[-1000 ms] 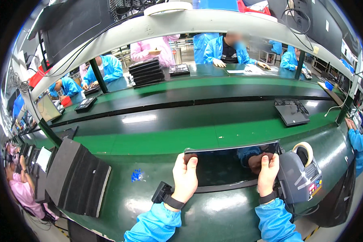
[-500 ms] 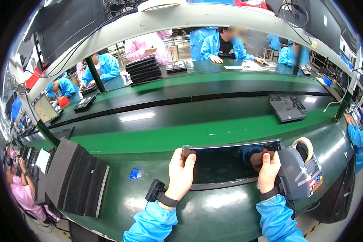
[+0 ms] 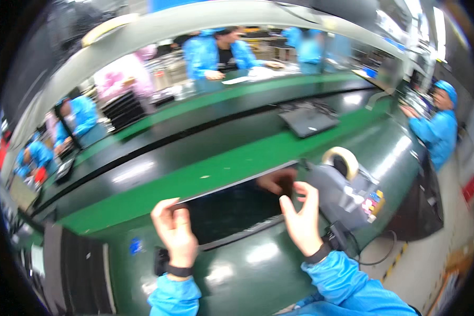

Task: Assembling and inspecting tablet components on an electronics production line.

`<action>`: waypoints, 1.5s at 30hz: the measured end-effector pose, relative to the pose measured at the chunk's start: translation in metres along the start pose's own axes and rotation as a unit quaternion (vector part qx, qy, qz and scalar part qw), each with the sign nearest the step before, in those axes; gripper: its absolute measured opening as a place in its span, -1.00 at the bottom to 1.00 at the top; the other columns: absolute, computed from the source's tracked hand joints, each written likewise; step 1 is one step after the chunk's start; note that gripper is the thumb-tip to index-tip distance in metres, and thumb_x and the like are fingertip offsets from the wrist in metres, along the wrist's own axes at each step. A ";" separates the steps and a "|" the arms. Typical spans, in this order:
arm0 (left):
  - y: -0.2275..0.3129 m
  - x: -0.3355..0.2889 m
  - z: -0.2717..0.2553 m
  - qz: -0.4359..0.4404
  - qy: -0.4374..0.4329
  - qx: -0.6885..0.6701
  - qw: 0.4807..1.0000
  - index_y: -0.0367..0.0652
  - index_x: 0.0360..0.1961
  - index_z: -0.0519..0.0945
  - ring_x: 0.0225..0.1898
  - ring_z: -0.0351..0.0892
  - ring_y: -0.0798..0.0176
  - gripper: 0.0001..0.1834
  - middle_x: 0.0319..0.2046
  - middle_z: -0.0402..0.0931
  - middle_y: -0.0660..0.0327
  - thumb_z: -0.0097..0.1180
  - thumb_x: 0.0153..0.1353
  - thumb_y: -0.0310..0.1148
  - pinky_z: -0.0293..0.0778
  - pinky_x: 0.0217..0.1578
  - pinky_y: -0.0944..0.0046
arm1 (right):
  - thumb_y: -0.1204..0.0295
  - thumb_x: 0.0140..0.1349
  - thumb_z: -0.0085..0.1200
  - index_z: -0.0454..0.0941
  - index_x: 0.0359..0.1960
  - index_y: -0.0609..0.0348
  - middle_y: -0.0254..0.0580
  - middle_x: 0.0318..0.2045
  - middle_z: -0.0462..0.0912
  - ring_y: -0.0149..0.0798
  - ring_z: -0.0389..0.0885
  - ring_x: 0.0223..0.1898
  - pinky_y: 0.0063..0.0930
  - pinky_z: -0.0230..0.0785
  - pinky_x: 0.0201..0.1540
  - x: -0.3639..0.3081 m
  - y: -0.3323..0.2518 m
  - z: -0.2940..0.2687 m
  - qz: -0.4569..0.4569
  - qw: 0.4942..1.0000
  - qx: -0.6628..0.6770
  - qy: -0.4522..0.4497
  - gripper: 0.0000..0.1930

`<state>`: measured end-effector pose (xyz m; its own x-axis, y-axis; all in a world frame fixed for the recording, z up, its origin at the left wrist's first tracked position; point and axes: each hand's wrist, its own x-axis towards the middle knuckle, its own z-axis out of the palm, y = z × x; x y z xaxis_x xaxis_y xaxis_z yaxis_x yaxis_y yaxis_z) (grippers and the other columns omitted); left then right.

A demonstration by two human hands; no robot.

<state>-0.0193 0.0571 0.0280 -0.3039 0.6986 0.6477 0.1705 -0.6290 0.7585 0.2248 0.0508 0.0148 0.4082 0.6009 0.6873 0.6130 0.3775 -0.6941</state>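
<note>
A dark, glossy screen panel (image 3: 237, 208) is tilted above the green bench, its lower edge toward me. My left hand (image 3: 177, 231) grips the panel's left end, thumb on the front and fingers curled at the edge. At the right end my right hand (image 3: 303, 218) has its thumb and fingers spread apart; whether the thumb tip touches the panel edge is hard to tell. The glossy surface reflects a hand. Just right of my right hand stands a grey tape dispenser (image 3: 339, 195) with a cream tape roll (image 3: 342, 160).
A stack of black foam slabs (image 3: 79, 268) stands at left, near some small blue bits (image 3: 136, 245). Beyond, a dark laptop part (image 3: 309, 118) lies on the conveyor line (image 3: 195, 145). Co-workers in blue sit across and at right (image 3: 437, 126). A grey beam (image 3: 205, 18) spans overhead.
The view has swung right, shifting the scene leftward and tilting it. My right hand's fingers have opened from their grip on the panel's right end; my left hand keeps hold.
</note>
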 end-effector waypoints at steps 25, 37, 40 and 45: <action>0.011 -0.004 -0.004 -0.007 -0.038 -0.092 0.995 -0.13 0.00 0.34 -0.27 0.28 0.46 -0.73 -0.26 0.33 0.34 -0.02 0.28 -0.52 0.26 -0.19 0.45 | 0.49 0.24 -0.05 0.43 -0.36 0.22 -0.29 -0.40 0.45 -0.38 0.38 -0.32 -0.50 0.27 -0.21 0.076 -0.045 -0.165 -0.128 0.991 0.015 -0.041 -0.93; 0.006 0.000 -0.002 0.004 -0.025 -0.101 0.995 -0.18 -0.04 0.39 -0.38 0.30 0.47 -0.77 -0.34 0.37 0.32 0.01 0.29 -0.48 0.28 -0.32 0.46 | 0.33 0.05 0.19 0.42 -0.47 0.10 -0.21 -0.41 0.38 -0.15 0.41 -0.32 -0.32 0.32 -0.29 0.112 -0.140 0.046 -0.522 0.716 -0.022 -0.462 -0.80; 0.004 -0.002 -0.005 -0.007 -0.025 -0.097 0.995 -0.18 -0.04 0.39 -0.40 0.30 0.47 -0.77 -0.35 0.38 0.32 0.02 0.29 -0.47 0.29 -0.32 0.46 | 0.28 0.06 0.21 0.44 -0.44 0.08 -0.21 -0.39 0.39 -0.15 0.42 -0.31 -0.33 0.30 -0.27 0.111 -0.141 0.052 -0.538 0.708 -0.068 -0.453 -0.78; 0.006 -0.001 -0.006 -0.016 -0.038 -0.095 0.995 -0.16 -0.02 0.34 -0.34 0.23 0.48 -0.75 -0.30 0.30 0.35 -0.01 0.30 -0.46 0.22 -0.29 0.47 | 0.35 -0.03 0.22 0.45 -0.47 0.14 -0.28 -0.47 0.38 -0.24 0.41 -0.38 -0.42 0.26 -0.37 0.093 -0.131 0.039 -0.545 0.794 -0.065 -0.261 -0.79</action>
<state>-0.0236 0.0507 0.0315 -0.2342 0.7381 0.6327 -0.0205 -0.6544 0.7559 0.1564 0.0849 0.1610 -0.7272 0.1902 0.6596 0.4886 0.8184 0.3026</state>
